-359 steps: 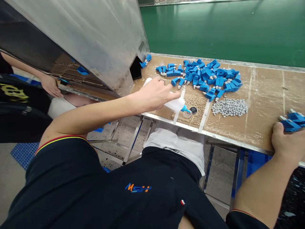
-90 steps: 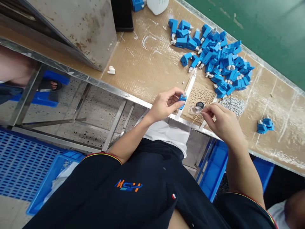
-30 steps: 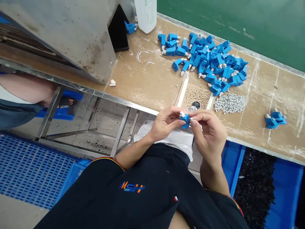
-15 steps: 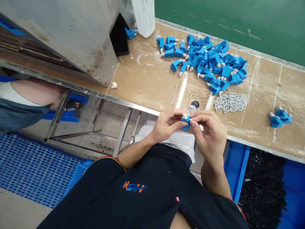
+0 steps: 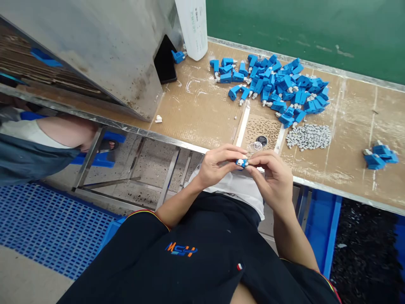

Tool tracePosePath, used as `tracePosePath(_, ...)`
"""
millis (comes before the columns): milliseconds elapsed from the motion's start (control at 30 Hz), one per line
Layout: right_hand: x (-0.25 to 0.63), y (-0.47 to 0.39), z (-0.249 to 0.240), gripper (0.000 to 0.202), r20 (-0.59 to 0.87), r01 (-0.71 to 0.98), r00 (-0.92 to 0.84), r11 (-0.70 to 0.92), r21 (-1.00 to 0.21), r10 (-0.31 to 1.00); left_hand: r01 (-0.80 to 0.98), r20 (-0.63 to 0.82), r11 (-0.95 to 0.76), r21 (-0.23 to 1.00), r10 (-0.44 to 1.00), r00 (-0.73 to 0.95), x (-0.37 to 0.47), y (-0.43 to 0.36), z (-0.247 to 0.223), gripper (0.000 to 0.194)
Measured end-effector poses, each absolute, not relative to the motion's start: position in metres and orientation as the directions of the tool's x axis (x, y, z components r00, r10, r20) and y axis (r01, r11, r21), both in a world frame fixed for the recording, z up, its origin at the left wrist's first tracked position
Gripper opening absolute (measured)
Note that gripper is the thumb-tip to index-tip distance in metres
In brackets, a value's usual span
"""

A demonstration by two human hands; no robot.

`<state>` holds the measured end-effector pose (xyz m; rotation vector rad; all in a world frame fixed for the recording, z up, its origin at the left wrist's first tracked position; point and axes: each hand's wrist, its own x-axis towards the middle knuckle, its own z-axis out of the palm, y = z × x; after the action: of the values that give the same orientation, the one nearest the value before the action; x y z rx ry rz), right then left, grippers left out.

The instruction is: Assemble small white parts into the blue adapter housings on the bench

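Just over the table's front edge, a small blue plastic part (image 5: 241, 163) with a white piece on it is held between both hands. My left hand (image 5: 215, 167) pinches its left side between thumb and fingers. The thumb and forefinger of my right hand (image 5: 272, 177) are closed at its right end, where a small pale tip shows partly. Beyond my fingers lie a clear round lid-like piece (image 5: 255, 146) and a small black disc (image 5: 262, 140). A large heap of similar blue parts (image 5: 278, 86) with white tips spreads farther back.
Small grey pieces (image 5: 308, 137) lie in a pile right of centre. Several blue parts (image 5: 379, 155) sit far right. A metal box (image 5: 126, 55), a black phone-like slab (image 5: 165, 61) and a white bottle (image 5: 196, 31) stand left. Below right is a bin of black pieces (image 5: 363, 249).
Both hands and the blue part have shifted slightly left in view, and the part has turned a little. The whole scene has moved slightly right and down as the camera tilted.
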<state>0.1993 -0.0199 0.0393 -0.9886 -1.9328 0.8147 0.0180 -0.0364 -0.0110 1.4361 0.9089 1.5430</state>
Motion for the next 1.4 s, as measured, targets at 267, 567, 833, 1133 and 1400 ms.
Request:
tracePosePath(267,0.185,-0.029,0.028,0.018,0.557,0.431,-0.263,0.613,-0.663,0.787,-0.376,0.165,-0.169,0.911,0.985,-0.044,0.03,-0.05,-0.001,0.03)
tracePosePath(567,0.163,-0.041,0.034,0.032,0.742,0.516,-0.222,0.722,-0.461,0.633,-0.276,0.139,-0.15,0.949,0.989,-0.059,0.023,-0.056,0.011,0.041)
tracePosePath(833,0.153,-0.039,0.036,0.028,0.778,0.5,-0.228,0.756,-0.422,0.585,-0.398,0.08,-0.053,0.916,0.995,0.052,0.014,-0.053,0.003,0.048)
tracePosePath(1133,0.27,-0.02,0.026,0.025,0.682,0.813,-0.043,0.422,-0.401,0.73,0.235,0.195,-0.202,0.951,0.979,0.051,-0.034,0.059,0.009,0.041)
tracePosePath(1400,0.436,0.03,-0.012,0.012,0.465,0.845,0.466,-0.223,-0.486,0.753,0.955,0.048,-0.113,0.276,0.993,0.103,0.021,0.151,0.029,0.045)
